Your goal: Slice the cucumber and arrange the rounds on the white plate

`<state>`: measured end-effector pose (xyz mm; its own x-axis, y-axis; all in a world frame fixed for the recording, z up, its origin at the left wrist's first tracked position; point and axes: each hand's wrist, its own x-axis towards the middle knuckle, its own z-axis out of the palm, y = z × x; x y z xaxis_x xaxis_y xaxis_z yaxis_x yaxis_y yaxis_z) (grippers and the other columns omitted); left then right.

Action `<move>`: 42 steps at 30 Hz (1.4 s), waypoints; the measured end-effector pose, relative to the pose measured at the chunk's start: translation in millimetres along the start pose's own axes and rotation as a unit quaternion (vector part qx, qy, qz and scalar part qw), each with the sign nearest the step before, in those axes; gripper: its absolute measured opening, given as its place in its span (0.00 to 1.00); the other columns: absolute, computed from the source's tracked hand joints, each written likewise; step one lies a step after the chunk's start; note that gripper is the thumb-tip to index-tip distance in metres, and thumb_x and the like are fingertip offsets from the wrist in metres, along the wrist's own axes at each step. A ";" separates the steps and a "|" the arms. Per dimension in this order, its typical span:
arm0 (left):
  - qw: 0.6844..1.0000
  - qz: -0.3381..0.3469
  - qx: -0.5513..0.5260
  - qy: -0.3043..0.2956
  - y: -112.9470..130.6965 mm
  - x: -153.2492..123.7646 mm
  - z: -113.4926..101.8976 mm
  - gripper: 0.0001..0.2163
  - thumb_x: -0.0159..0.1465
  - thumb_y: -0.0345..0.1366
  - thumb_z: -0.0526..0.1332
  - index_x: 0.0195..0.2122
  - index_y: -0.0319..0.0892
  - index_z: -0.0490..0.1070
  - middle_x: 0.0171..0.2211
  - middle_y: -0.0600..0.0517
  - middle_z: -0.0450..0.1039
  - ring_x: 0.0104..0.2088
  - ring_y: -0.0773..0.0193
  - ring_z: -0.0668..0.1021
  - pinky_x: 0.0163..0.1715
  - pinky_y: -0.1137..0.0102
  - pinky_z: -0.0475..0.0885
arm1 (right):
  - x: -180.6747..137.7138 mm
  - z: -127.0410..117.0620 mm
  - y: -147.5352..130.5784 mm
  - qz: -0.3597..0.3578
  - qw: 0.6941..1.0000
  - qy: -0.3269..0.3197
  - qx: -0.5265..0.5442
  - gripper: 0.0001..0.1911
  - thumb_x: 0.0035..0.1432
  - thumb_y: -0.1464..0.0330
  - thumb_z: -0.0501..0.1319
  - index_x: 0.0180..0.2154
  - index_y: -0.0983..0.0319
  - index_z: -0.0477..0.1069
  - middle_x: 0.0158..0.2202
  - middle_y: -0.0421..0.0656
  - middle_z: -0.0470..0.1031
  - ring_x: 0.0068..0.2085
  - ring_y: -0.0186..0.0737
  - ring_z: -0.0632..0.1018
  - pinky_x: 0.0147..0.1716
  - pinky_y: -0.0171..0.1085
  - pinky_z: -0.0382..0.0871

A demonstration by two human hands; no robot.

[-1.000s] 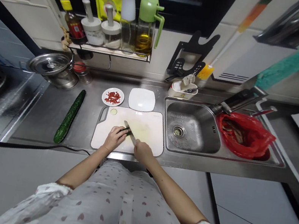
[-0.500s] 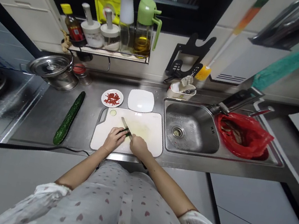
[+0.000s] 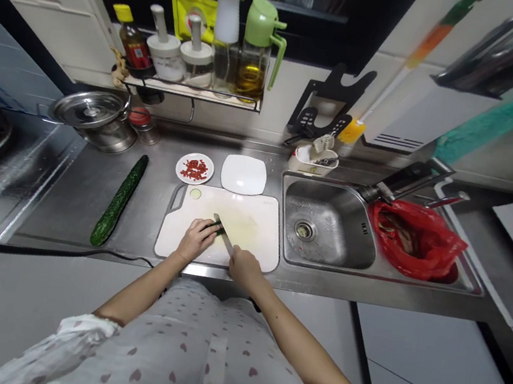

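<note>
A white cutting board point(image 3: 259, 216) lies on the steel counter in front of me. My left hand point(image 3: 195, 241) is curled down on a short green cucumber piece point(image 3: 219, 230) near the board's front edge. My right hand point(image 3: 246, 267) grips the handle of a knife point(image 3: 223, 233), whose blade rests against the cucumber piece right beside my left fingertips. Pale sliced cucumber lies on the board just right of the blade. One round slice point(image 3: 195, 193) sits alone at the board's far left corner.
A whole cucumber point(image 3: 119, 199) lies left of the board. Behind the board stand a small dish of chopped red chili point(image 3: 194, 168) and a bare white plate point(image 3: 244, 174). The sink point(image 3: 330, 225) is to the right, with a red bag point(image 3: 415, 236) beyond it. A lidded pot point(image 3: 93, 117) is far left.
The knife moved toward my left hand half a second ago, then drew back toward me. My right hand now sits nearer the board's front edge. My left hand barely shifted.
</note>
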<state>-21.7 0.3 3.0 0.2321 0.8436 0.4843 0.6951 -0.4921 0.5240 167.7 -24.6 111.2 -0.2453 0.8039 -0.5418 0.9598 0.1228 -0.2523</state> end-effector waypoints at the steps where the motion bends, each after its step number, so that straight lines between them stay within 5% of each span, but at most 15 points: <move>1: 1.000 -0.002 0.000 -0.001 -0.2 -0.3 0.3 0.13 0.66 0.37 0.55 0.49 0.47 0.73 0.46 0.47 0.72 0.47 0.59 0.72 0.49 0.58 0.71 | -0.2 0.2 -0.3 0.000 1.000 0.001 0.001 0.14 0.63 0.74 0.48 0.47 0.65 0.66 0.40 0.54 0.76 0.43 0.46 0.78 0.38 0.38 0.66; 16: 1.000 0.001 0.009 -0.012 -0.4 0.1 0.1 0.12 0.66 0.37 0.55 0.48 0.46 0.73 0.46 0.47 0.72 0.47 0.60 0.71 0.49 0.59 0.70 | 35.6 -3.3 -15.3 -0.026 0.999 0.026 0.005 0.16 0.63 0.74 0.47 0.50 0.66 0.65 0.42 0.53 0.76 0.46 0.44 0.76 0.42 0.37 0.67; 29: 1.000 -0.001 0.011 -0.013 2.2 2.3 -2.6 0.12 0.67 0.38 0.54 0.47 0.46 0.73 0.45 0.47 0.72 0.46 0.59 0.72 0.48 0.59 0.71 | 5.5 6.7 -2.6 0.003 1.000 -0.009 -0.008 0.14 0.62 0.74 0.48 0.48 0.66 0.65 0.41 0.54 0.76 0.44 0.46 0.77 0.39 0.39 0.67; 42: 1.000 -0.004 0.004 -0.011 -0.7 -0.3 0.4 0.12 0.66 0.38 0.54 0.48 0.47 0.73 0.46 0.47 0.72 0.46 0.59 0.72 0.48 0.58 0.70 | 27.9 3.6 -12.3 -0.017 1.000 0.012 -0.002 0.14 0.62 0.74 0.47 0.48 0.66 0.65 0.42 0.53 0.76 0.45 0.45 0.77 0.40 0.38 0.67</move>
<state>-22.0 0.6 2.2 0.2412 0.8524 0.4639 0.7020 -0.4833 0.5231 148.6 -5.8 96.3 -0.2746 0.8131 -0.5132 0.9514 0.1524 -0.2676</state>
